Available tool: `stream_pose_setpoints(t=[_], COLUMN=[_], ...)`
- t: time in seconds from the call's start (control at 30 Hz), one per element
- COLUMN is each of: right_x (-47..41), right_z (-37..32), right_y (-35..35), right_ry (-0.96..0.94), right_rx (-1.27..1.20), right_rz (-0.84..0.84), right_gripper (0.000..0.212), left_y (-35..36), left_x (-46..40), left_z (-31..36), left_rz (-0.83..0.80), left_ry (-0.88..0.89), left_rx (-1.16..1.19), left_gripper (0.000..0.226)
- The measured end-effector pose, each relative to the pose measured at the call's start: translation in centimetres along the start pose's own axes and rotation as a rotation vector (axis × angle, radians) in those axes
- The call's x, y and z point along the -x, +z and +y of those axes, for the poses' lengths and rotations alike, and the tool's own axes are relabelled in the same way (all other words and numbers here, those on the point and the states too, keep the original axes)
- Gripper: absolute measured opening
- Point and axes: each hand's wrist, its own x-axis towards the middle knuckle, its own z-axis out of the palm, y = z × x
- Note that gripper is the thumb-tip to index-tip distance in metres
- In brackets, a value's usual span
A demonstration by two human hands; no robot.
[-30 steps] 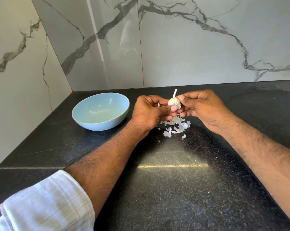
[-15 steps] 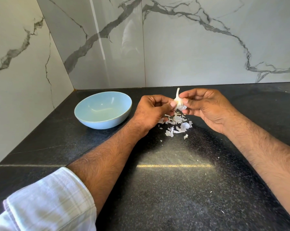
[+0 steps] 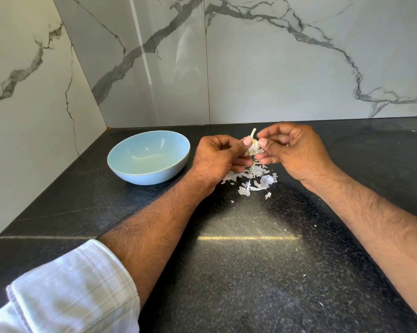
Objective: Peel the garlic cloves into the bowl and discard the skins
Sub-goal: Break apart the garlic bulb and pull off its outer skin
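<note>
Directly ahead of us, both of our hands meet above a black speckled countertop, holding a small garlic bulb between them. Our left hand has its fingers curled inward, with the thumb tip pressed against the left side of the bulb. Our right hand is also curled, its thumb tip pinching the right side of the bulb while the other fingers fold beneath it. The bulb is pale and papery, and its thin dry stem points upward between our thumbs. We hold it in the air, just above the counter and to the right of the bowl.

Beneath our hands, a loose scatter of white garlic skins lies on the countertop, with a few tiny flecks spread farther toward us.

To the left of our left hand sits a light blue bowl, round and shallow, resting upright on the counter. We see only its smooth glazed inside, with no cloves or skins in it.

A rolled white sleeve covers our left forearm near the bottom edge. Grey-veined marble wall panels rise behind the counter and along the left.
</note>
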Motion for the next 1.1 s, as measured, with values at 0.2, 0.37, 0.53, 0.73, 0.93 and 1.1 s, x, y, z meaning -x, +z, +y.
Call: stream_pose_setpoints(t=[0.2, 0.37, 0.53, 0.73, 0.93, 1.1], right_x=[0.49, 0.51, 0.34, 0.01, 0.12, -0.2], right_z=[-0.12, -0.35, -0.39, -0.17, -0.43, -0.3], right_y=[0.09, 0.0, 0.21, -0.17, -0.33, -0.59], right_ry=[-0.154, -0.152, -0.109, -0.001, -0.003, 0.064], right_rx=[0.343, 0.348, 0.302, 0.135, 0.208, 0.07], right_rz=[-0.001, 0.066, 0.027, -0.063, 0.013, 0.001], right_gripper=[0.034, 0.02, 0.01, 0.018, 0.043, 0.01], left_y=[-0.06, -0.06, -0.18, -0.08, 0.3, 0.04], left_x=[0.15, 0.16, 0.16, 0.16, 0.46, 0.24], left_z=[0.08, -0.18, -0.05, 0.43, 0.01, -0.06], left_rz=[-0.088, -0.164, -0.129, -0.073, -0.181, -0.142], left_ry=[0.025, 0.091, 0.08, 0.075, 0.092, 0.056], left_rx=[0.069, 0.008, 0.009, 0.062, -0.008, 0.032], left_gripper=[0.027, 0.028, 0.025, 0.032, 0.035, 0.029])
